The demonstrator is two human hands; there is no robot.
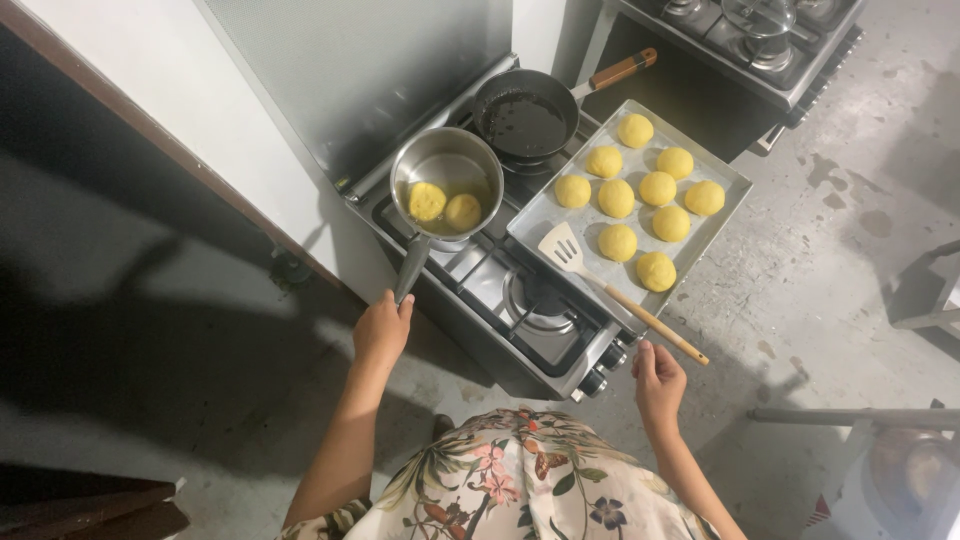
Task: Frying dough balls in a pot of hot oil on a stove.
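Head view showed the left hand (381, 328) with fingers clenched round the saucepan handle (409, 268); the saucepan (447, 181) sat on the stove (520, 300), far of that hand. Right hand (657, 378) fingers pinched loosely, just near of the spatula (610, 290) handle end, grasping nothing.

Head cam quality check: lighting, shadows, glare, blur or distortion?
Head view: sharp at centre, dough balls and saucepan crisp and evenly lit; left wall and floor in heavy shadow; soft sheen on the baking tray, no blown glare; wide-angle tilt bends edges; left hand and right hand unblurred.
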